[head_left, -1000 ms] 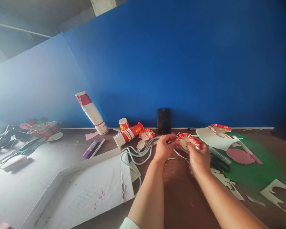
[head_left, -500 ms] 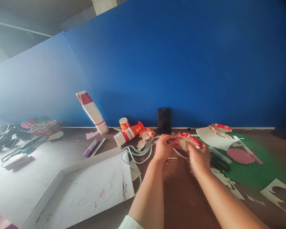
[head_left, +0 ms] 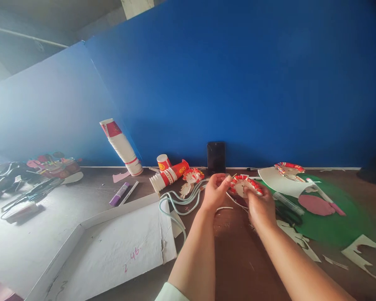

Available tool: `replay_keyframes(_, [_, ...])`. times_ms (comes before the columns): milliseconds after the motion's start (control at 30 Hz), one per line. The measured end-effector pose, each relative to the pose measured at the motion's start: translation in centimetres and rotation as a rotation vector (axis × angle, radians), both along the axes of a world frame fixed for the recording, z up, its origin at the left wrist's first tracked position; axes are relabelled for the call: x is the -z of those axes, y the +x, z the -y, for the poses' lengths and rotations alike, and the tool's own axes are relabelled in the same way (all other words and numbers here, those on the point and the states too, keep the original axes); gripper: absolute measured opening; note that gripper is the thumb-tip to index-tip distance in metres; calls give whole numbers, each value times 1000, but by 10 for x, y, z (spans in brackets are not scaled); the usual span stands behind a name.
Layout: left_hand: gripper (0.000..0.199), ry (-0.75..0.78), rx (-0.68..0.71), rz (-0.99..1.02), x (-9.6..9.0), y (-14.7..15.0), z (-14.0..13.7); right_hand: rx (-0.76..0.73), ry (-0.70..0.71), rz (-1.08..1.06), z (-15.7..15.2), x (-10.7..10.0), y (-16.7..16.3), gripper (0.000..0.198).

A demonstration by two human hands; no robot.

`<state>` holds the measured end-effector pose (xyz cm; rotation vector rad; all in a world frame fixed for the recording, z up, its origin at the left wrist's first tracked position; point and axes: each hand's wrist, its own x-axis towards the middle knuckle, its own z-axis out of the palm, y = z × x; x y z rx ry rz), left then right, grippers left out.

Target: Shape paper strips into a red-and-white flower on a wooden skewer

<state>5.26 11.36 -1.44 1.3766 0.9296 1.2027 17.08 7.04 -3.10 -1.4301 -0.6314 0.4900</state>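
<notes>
A paper cup [head_left: 240, 188], cut into strips and folded into a flat flower-like disc with a red-and-white rim, is held above the table. My right hand [head_left: 260, 204] grips it from the right, its thumb lying on the pale round base. At the disc's left edge, my left hand [head_left: 217, 193] has thumb and fingers closed together by the rim; the exact bit they pinch is hidden. A similar folded cup [head_left: 290, 170] rests on a white sheet to the right. Another cut cup [head_left: 192, 176] lies left of my hands.
A dark phone [head_left: 216, 156] leans against the blue partition. Stacked paper cups [head_left: 122, 148] stand tilted at left, with red cups [head_left: 172, 173] lying nearby. Pale blue cable [head_left: 188, 202] loops beside a white cardboard tray [head_left: 113, 251]. Paper scraps [head_left: 360, 253] and a green sheet [head_left: 329, 228] lie right.
My left fingers have drawn back from over the disc to its left edge. The disc has shifted slightly left and turned a little in my right hand.
</notes>
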Motion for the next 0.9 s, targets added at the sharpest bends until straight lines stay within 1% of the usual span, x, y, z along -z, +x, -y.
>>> replay_keyframes(100, [56,-108,46,0,2,6,4,-54,-7,-111,0,-3,-3,44])
replay_keyframes(167, [54,-137,53,-42,4,12,7,-76,24,-131,0,-4,-5,45])
replay_keyframes(233, [47,-182,2,-75,7,18,9,-74,40,-129,-1,-4,-6,46])
replay_keyframes(333, [26,-209,-52,-65,12,26,8,-102,36,-137,-2,-4,-8,45])
replay_keyframes(400, [17,-221,-89,-64,14,28,5,-104,-17,-91,0,-6,-8,43])
replay_keyframes(500, [14,-233,-148,-102,13,25,3,-113,-83,37,2,-8,-7,47])
replay_keyframes(600, [10,-206,-196,-171,6,21,4,-182,-16,145,2,-6,-3,57])
replay_keyframes(667, [10,-189,-199,-209,0,18,6,-213,27,212,1,-4,-2,62])
replay_keyframes(767, [10,-187,-166,-230,-5,16,9,-248,22,282,1,-4,-1,66])
replay_keyframes(900, [8,-169,-137,-260,-7,14,10,-260,13,323,2,-5,1,63])
